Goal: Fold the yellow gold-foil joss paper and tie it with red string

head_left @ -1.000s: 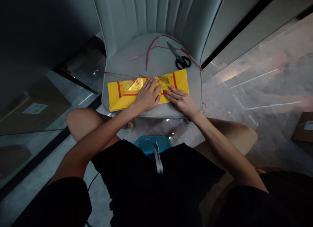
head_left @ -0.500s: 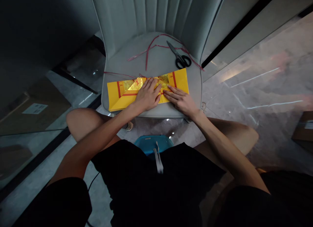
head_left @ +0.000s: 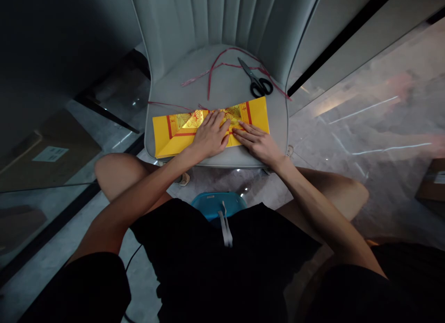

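Folded yellow paper (head_left: 257, 115) with red borders and shiny gold printed patterns lies across the front of the grey chair seat (head_left: 174, 91). My left hand (head_left: 209, 136) rests flat on the middle of the paper, fingers stretched out and pointing away from me. Just to its right, my right hand (head_left: 259, 143) lies on the paper with its fingers extended toward the left one. The paper's middle is partly hidden under both hands. A thin red string (head_left: 170, 104) runs along the seat by the paper's far edge.
Scissors with black handles (head_left: 255, 79) lie behind the paper. Loose pink-red ribbon strands (head_left: 210, 79) curve over the seat beside them. A blue plastic stool or lid (head_left: 201, 203) shows below the chair. A cardboard box (head_left: 66, 149) appears at the left, behind or reflected in dark glass.
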Demonstrator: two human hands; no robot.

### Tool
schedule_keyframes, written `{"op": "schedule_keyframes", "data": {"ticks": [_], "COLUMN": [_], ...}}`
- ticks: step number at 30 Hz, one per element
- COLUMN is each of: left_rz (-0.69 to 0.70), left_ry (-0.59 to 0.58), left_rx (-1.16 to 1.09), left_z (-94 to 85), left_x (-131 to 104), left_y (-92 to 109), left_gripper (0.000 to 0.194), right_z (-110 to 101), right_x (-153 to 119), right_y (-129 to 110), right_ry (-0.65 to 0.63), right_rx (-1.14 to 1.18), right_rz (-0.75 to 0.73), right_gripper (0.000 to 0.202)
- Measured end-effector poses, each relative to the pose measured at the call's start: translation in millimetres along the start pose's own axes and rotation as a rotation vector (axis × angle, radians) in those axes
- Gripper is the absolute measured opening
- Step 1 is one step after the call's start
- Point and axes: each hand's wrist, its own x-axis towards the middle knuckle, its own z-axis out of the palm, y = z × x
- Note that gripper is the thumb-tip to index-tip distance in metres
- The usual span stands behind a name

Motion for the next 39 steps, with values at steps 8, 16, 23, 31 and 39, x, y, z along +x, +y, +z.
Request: {"op": "schedule_keyframes", "data": {"ticks": [8,16,23,31,39], "left_rz": [-0.002,0.007,-0.020,0.023,0.007], "left_ry": [0.004,0.020,-0.035,0.045,0.005], "left_rx": [0.004,0.018,0.044,0.060,0.019], "left_z": [0.5,2.5,-4.6,3.8,-0.2], "left_x": [-0.2,-0.6,0.8,-0.2,0.5], "left_y": [0.3,-0.8,4.2,-1.4,0.4], "left_gripper": [0.054,0.052,0.054,0.048,0.050], "right_z": [0.2,-1.2,-2.4,0.9,0.6], "right_x": [-0.9,-0.7,-1.2,-0.4,-0.1], "right_y": [0.3,-0.7,-1.8,-0.5,0.6], "right_ry": [-0.008,-0.004,-0.013,-0.006,-0.009], "right_rx": [-0.018,0.025,0.008,0.008,-0.007], "right_rz": [-0.012,0.003,-0.006,0.015,-0.005], "right_gripper": [0.049,0.050,0.049,0.051,0.050]}}
